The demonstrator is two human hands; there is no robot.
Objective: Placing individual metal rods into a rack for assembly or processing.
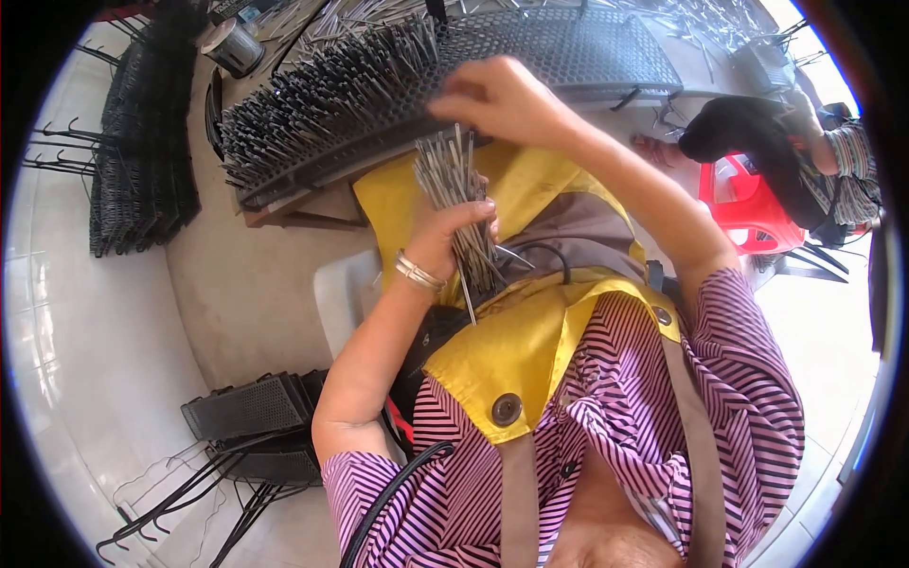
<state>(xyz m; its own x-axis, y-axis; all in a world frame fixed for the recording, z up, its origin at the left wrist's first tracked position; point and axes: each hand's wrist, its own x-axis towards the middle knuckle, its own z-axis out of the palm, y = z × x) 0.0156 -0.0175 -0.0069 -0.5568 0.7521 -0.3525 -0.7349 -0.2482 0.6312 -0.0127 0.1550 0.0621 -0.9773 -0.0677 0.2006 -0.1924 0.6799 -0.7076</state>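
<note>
Rods (437,168), a whole fistful of thin grey metal ones, are squeezed in the left grip (443,239), thumb wrapped over the front of the bunch. They're stood roughly on end, tips fanned out just under the right grip (502,102), so I'd guess that's to keep the ends easy to pick at. Lower ends poke out below the left grip above the yellow apron (488,374), and a couple splay loose, probably because a bunch that thick is hard to keep tidy.

As for the right grip, fingers are curled but blurry, so honestly can't tell if it's pinching a rod or nothing.

Right behind it is a black perforated panel (587,57). Left of the right grip it's crammed with upright rods (331,99); I reckon the holes are what keeps them standing. Panel's close in front of both grips, which looks like it saves reaching. Farther up-left of the left grip there's a metal tin (232,47), and well off to the right, a red plastic stool (753,208).
</note>
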